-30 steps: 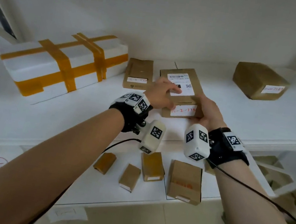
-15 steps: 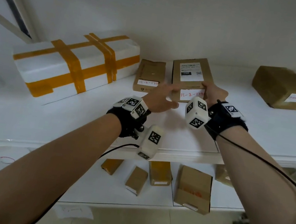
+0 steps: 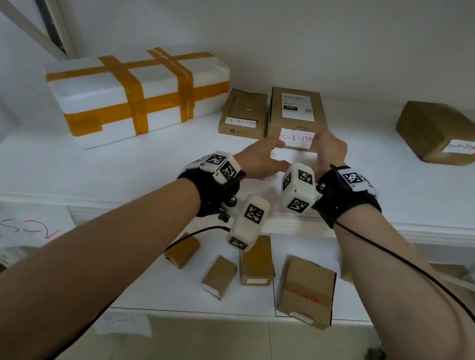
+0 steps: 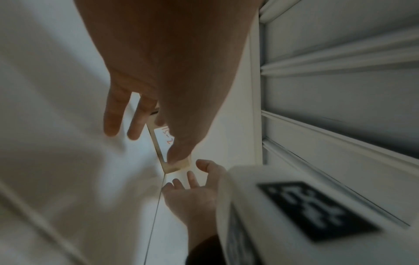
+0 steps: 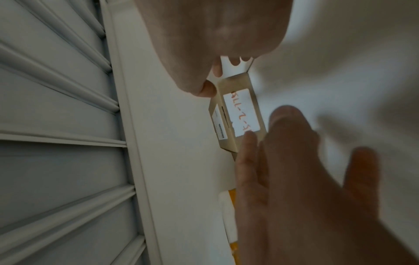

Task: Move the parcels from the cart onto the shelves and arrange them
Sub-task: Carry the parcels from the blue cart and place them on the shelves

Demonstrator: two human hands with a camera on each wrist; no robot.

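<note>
Arranging step: brown cardboard parcel (image 3: pixel 294 117) on white shelf (image 3: pixel 106 177). Left hand (image 3: pixel 259 161) fingers straight at its front; right hand (image 3: pixel 329 151) fingers loosely spread at its corner. Next, likely: let go

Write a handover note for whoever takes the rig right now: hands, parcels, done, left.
Left hand: open, fingertips against the labelled front of the centre box.
Right hand: open, at that box's right front corner.
Centre box lies flat on the upper shelf, beside a smaller brown box; white taped box to their left, brown parcel far right.
Done: centre box shelved. Left: probably a last nudge into line, then withdraw. Cart not in view, so remaining parcels unknown.
</note>
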